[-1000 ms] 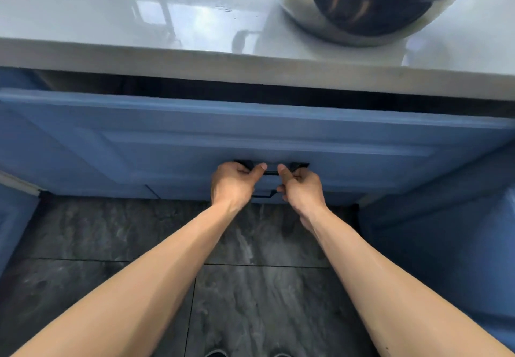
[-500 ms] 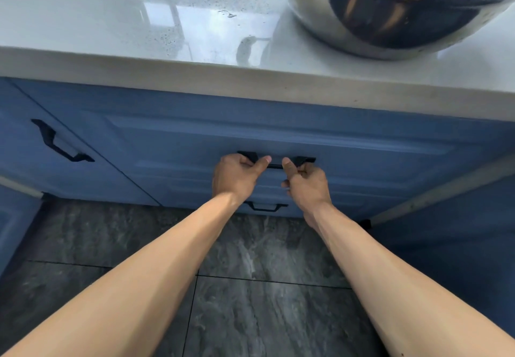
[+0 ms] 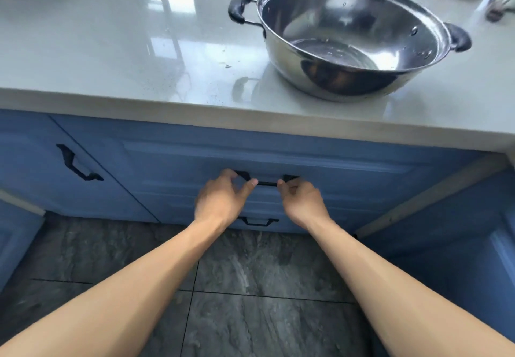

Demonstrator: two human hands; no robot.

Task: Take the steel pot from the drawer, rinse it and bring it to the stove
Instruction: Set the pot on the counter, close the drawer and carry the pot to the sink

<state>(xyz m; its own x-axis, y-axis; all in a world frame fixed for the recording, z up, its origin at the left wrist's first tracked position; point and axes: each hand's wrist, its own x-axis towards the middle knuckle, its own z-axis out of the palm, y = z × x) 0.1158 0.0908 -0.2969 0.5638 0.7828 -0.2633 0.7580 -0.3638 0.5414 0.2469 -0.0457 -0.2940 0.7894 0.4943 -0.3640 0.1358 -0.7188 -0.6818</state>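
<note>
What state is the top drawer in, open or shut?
Shut. The drawer front sits flush under the counter edge, no gap showing. Both hands, left hand and right hand, are at its handle.

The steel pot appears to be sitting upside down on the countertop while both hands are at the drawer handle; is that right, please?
Not quite: in the head view the steel pot sits upright, open side up, on the countertop. The left hand and right hand are indeed at the drawer handle.

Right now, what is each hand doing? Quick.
Left hand: loosely curled at the drawer handle, grip cannot be told.
Right hand: the same, fingers at the handle's right end.
</note>
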